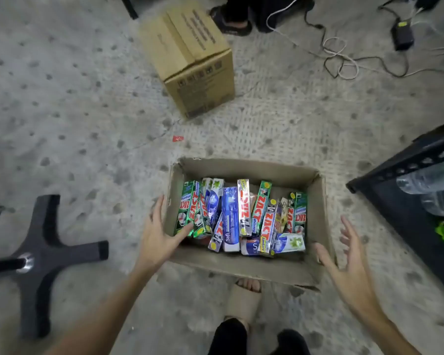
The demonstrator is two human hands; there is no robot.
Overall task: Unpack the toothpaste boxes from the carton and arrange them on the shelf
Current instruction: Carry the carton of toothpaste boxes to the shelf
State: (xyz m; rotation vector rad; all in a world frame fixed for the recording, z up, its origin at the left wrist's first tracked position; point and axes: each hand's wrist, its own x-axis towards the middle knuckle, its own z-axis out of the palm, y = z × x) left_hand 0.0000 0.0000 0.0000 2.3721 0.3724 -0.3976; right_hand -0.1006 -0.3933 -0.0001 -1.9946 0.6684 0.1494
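I see my left hand and right hand, each grip apart and empty, flanking the open brown cardboard carton on the floor, whose loosely piled colourful toothpaste boxes could spill if I lift unevenly.

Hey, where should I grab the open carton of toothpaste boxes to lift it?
Probably the two short end walls of the open carton, one hand per side. The left hand and right hand already flank them, both open; the toothpaste boxes lie loose, so keep it level.
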